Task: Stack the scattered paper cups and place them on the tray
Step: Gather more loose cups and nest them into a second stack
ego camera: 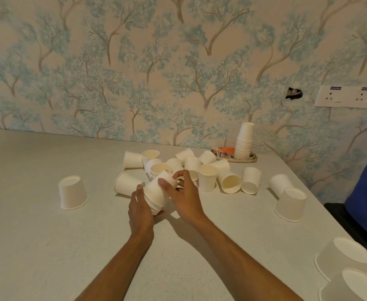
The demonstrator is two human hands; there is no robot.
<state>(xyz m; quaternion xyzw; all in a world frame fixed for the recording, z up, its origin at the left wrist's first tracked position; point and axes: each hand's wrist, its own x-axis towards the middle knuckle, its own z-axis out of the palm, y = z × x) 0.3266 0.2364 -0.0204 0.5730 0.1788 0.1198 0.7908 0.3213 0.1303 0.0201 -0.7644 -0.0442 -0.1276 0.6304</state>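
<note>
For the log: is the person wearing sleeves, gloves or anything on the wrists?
Nothing shows: the left hand and right hand are bare, without gloves, rings, watch or bands, and both forearms are uncovered to the bottom edge of the picture.

We hold a tilted stack of paper cups above the desk, our left hand cupping its lower end and our right hand gripping its upper end. Behind it lies a heap of loose cups. A taller stack stands on the tray by the wallpapered wall.
</note>
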